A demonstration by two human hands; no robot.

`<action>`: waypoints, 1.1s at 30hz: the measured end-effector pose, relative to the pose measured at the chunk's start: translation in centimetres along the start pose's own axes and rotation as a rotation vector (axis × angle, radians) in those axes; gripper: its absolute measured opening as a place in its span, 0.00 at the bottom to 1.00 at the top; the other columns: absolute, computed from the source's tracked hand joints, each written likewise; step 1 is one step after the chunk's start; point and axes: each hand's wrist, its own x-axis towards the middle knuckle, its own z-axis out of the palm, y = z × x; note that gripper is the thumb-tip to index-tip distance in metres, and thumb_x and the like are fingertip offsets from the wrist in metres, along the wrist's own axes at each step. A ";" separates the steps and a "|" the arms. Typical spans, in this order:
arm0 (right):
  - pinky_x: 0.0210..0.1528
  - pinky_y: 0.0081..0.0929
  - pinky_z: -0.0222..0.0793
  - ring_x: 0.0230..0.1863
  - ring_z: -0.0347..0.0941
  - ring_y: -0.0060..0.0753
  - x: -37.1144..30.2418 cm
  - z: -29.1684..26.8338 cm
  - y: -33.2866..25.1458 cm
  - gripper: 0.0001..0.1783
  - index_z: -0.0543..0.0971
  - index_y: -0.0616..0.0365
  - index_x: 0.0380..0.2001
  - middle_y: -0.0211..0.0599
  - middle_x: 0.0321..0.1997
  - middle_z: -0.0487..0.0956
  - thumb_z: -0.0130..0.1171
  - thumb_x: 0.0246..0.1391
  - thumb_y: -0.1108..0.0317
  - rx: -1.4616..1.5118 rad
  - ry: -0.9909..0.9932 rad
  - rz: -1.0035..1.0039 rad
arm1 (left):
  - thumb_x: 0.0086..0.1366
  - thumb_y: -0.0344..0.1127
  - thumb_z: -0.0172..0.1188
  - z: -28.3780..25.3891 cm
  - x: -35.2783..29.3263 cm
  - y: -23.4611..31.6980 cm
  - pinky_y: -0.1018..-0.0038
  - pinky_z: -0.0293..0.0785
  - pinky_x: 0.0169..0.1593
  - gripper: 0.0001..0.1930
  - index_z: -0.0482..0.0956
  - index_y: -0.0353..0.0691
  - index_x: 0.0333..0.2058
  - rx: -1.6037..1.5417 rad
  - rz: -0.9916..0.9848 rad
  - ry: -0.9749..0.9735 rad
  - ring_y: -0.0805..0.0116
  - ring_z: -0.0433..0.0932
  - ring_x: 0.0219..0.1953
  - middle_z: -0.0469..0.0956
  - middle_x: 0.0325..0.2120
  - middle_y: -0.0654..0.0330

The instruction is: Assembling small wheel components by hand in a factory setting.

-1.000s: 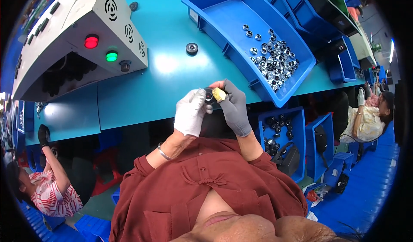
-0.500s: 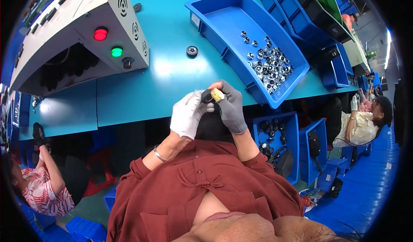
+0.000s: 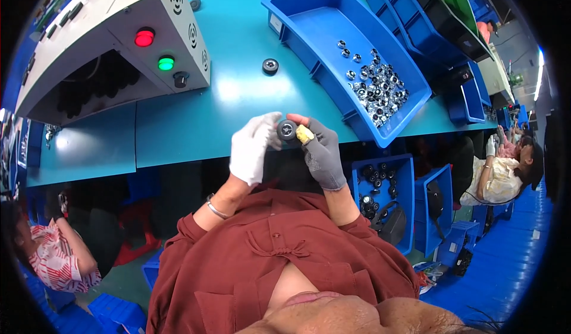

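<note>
Centre of frame: left hand (image 3: 251, 148), white-gloved, and right hand (image 3: 321, 153), grey-gloved with a yellow-wrapped fingertip, were both closed on one small black round part (image 3: 286, 130), held between them just above the near edge of the teal worktop (image 3: 238, 90). Upper centre: a second black round part (image 3: 270, 66) lay alone on the worktop. Upper right: blue tray (image 3: 309, 25) held a heap of small silver parts (image 3: 377, 87). Upper left: grey control box (image 3: 113, 43) showed a red light (image 3: 144, 37) and a green light (image 3: 166, 63). Lower right, below the worktop: blue bin (image 3: 404, 215) of dark parts
</note>
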 end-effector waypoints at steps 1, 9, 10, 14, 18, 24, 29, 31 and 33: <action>0.56 0.22 0.70 0.50 0.76 0.22 0.1 -0.1 -0.4 0.19 0.76 0.70 0.57 0.36 0.48 0.82 0.50 0.68 0.71 -0.069 -0.036 -0.001 | 0.74 0.34 0.56 -0.2 0.6 0.1 0.78 0.75 0.34 0.15 0.79 0.27 0.50 -0.190 -0.183 0.009 0.75 0.77 0.29 0.79 0.35 0.57; 0.54 0.20 0.69 0.47 0.76 0.21 0.5 0.0 -1.0 0.18 0.77 0.69 0.56 0.34 0.45 0.82 0.50 0.68 0.70 -0.221 -0.013 -0.027 | 0.70 0.34 0.62 -0.3 1.5 0.4 0.79 0.78 0.33 0.12 0.79 0.28 0.44 0.039 -0.278 -0.148 0.74 0.79 0.30 0.80 0.35 0.56; 0.52 0.20 0.70 0.46 0.75 0.20 0.5 0.1 -0.7 0.17 0.77 0.68 0.55 0.33 0.45 0.82 0.50 0.67 0.72 -0.156 0.025 -0.051 | 0.70 0.33 0.61 0.3 1.4 0.3 0.77 0.80 0.35 0.12 0.78 0.28 0.44 -0.079 -0.286 -0.076 0.72 0.80 0.31 0.80 0.36 0.54; 0.52 0.21 0.71 0.47 0.75 0.20 0.4 0.5 -0.3 0.17 0.78 0.68 0.54 0.34 0.46 0.81 0.52 0.65 0.75 -0.124 0.092 -0.057 | 0.70 0.32 0.61 1.3 0.8 -0.3 0.73 0.84 0.38 0.14 0.75 0.26 0.47 -0.269 -0.311 -0.028 0.68 0.82 0.34 0.80 0.39 0.52; 0.51 0.20 0.71 0.46 0.74 0.18 1.0 -0.5 -1.1 0.17 0.78 0.68 0.55 0.34 0.46 0.81 0.51 0.65 0.75 -0.218 0.021 -0.035 | 0.70 0.35 0.62 0.8 1.3 0.2 0.78 0.80 0.32 0.15 0.77 0.27 0.46 -0.108 -0.230 -0.111 0.73 0.81 0.29 0.80 0.34 0.56; 0.49 0.19 0.72 0.46 0.75 0.18 1.3 0.2 -0.6 0.16 0.76 0.67 0.55 0.33 0.45 0.81 0.50 0.67 0.74 0.069 0.029 0.040 | 0.72 0.38 0.60 0.7 1.8 -0.4 0.77 0.73 0.27 0.13 0.77 0.31 0.42 -0.227 -0.296 -0.059 0.74 0.75 0.23 0.79 0.29 0.58; 0.48 0.20 0.73 0.44 0.76 0.20 1.1 0.9 -0.6 0.15 0.77 0.68 0.51 0.35 0.46 0.82 0.50 0.63 0.76 -0.096 0.035 0.029 | 0.72 0.40 0.60 0.9 1.3 -0.7 0.79 0.69 0.26 0.13 0.76 0.33 0.38 -0.286 -0.290 -0.033 0.76 0.73 0.23 0.77 0.28 0.60; 0.48 0.20 0.73 0.44 0.76 0.20 1.4 0.7 -0.7 0.15 0.78 0.69 0.49 0.35 0.44 0.82 0.51 0.61 0.77 -0.178 0.012 0.012 | 0.73 0.41 0.59 0.9 1.3 -1.1 0.80 0.67 0.26 0.14 0.76 0.33 0.37 -0.329 -0.261 -0.017 0.76 0.72 0.23 0.76 0.28 0.60; 0.48 0.20 0.73 0.44 0.76 0.20 1.7 0.7 -0.8 0.15 0.79 0.69 0.49 0.35 0.44 0.82 0.51 0.60 0.77 -0.142 0.012 0.030 | 0.73 0.40 0.59 0.8 1.5 -1.4 0.80 0.67 0.27 0.13 0.76 0.33 0.37 -0.364 -0.264 -0.013 0.76 0.72 0.23 0.76 0.28 0.61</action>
